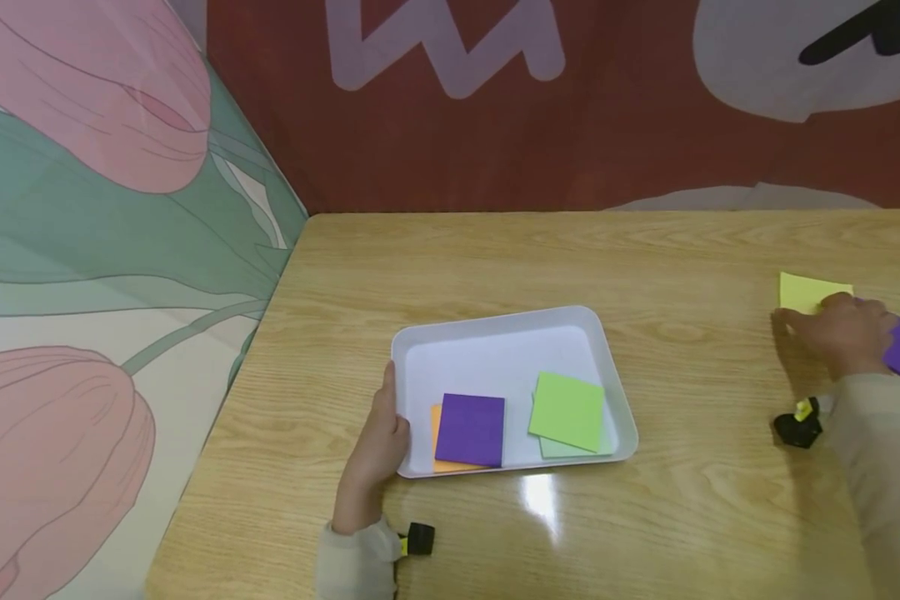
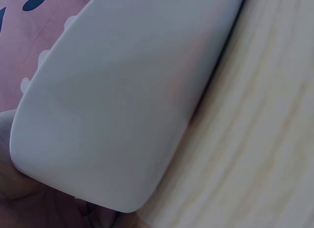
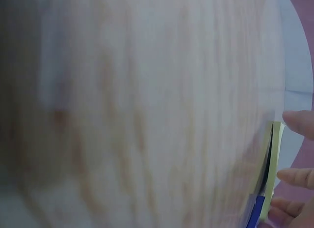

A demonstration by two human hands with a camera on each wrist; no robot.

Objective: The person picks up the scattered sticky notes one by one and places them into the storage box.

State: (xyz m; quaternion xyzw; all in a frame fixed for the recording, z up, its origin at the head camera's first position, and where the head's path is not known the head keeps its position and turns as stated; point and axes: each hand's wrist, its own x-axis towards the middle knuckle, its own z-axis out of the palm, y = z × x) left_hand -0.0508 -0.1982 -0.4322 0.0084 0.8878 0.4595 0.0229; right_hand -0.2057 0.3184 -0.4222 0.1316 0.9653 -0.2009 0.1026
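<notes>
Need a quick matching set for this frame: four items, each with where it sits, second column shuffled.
Items:
1. purple note
2. yellow pad
3. left hand
4. right hand

Places:
A. on the bare table, far right
B. at the white tray's left rim
C. inside the tray, lying over an orange note
D. over the pads at the table's right side

Pairs: 1-C, 2-A, 3-B, 4-D

head view looks down over the table [image 1: 705, 517]; both wrist views sit close against its surface.
</notes>
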